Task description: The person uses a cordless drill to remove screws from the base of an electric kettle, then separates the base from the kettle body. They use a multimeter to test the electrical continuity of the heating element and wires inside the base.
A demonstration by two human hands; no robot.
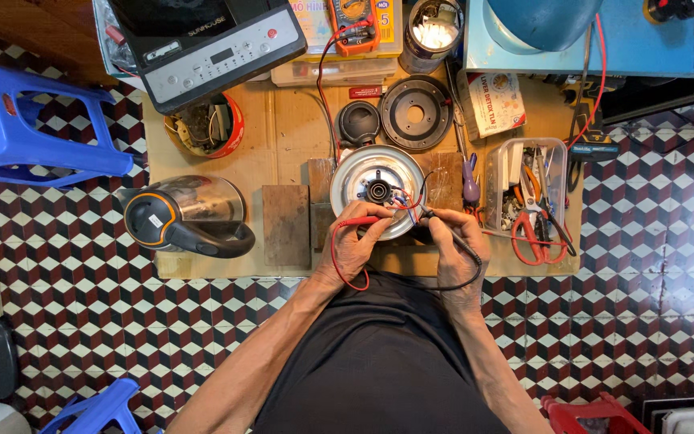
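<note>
— Checkered floor tiles [82, 321] surround a low wooden board [283, 120]. What sits nearest its front edge?

— Left hand [353, 245] pinches a red probe [361, 220]; right hand [451, 241] pinches a black probe [453, 235], both tips on the round metal base [355, 181].

— Beyond?

— An orange multimeter [355, 24] at the far edge.

The probe tips [408, 212] are too small to tell which contact each touches on the round metal base [377, 189]. The left hand [355, 245] covers part of the base's near rim. At the tabletop's [283, 128] far edge, the black appliance [202, 44], orange meter [355, 22] and tin can [431, 32] are cut off. The clear box's [524, 189] contents are a jumble.
</note>
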